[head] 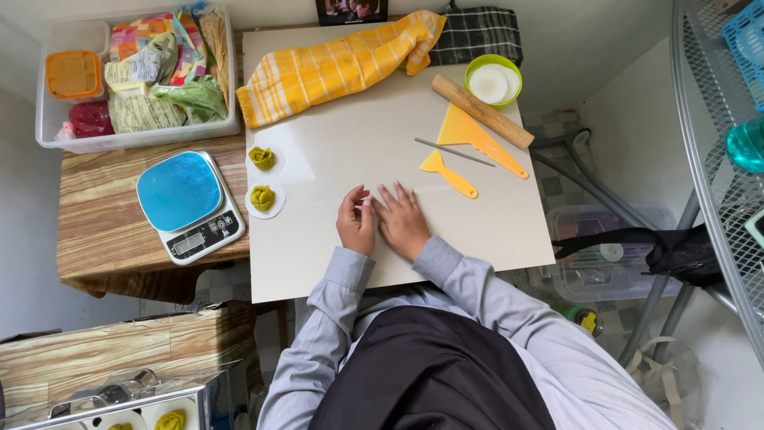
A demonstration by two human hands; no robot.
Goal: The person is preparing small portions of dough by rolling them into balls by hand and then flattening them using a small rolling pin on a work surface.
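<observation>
Hands rest together at the near middle of the pale square surface [334,151]: left hand [356,223] curled, whether it pinches anything I cannot tell; right hand [403,220] flat, fingers spread. Leftward sit one blue-topped kitchen scale [188,205] and two green dough rosettes [262,158] on white discs. Rightward lie two yellow plastic scrapers [450,173], one wooden rolling pin [481,111].
</observation>
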